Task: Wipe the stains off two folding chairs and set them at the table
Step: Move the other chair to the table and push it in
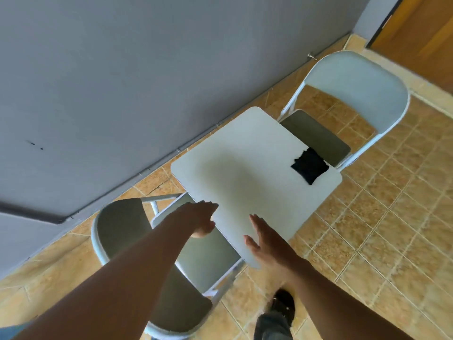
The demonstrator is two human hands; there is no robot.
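A small white table (245,173) stands by the grey wall. One pale folding chair (355,89) is at its far right end, seat tucked partly under the top. A second folding chair (206,261) stands at the near left end, below my arms. A black cloth (310,166) lies on the table near its right edge. My left hand (201,219) reaches over the near chair's seat to the table's near edge, fingers loosely apart, holding nothing. My right hand (264,239) hovers flat over the table's near corner, fingers spread.
The grey wall (122,82) runs along the left, close behind the table. Tan floor tiles (380,229) spread to the right. A wooden door (421,33) is at the top right. My shoe (283,305) is on the floor beside the near chair.
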